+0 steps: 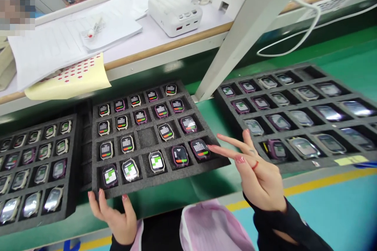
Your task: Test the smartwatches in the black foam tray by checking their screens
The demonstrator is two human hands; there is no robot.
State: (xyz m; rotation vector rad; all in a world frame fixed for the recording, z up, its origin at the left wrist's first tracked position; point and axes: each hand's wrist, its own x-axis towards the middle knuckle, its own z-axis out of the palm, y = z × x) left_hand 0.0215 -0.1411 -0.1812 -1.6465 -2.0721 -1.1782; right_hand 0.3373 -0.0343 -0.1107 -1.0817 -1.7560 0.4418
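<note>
In the middle of the head view, a dark grey foam tray holds rows of square smartwatches, most with lit screens, and one slot bare. My right hand hovers at the tray's right front corner, fingers apart, its index fingertip at the edge of a purple-framed smartwatch showing text and a red-green bar. Whether the tip presses the screen, I cannot tell. At the front left corner, my left hand has its fingers spread against the tray's edge. Nearest it, another purple-framed smartwatch shows a green-and-white screen.
Similar trays of watches lie on either side: a left tray and a right tray. A slanted white post rises behind the middle tray. The shelf above bears papers, a white charger box and cables. Another person is partly visible upper left.
</note>
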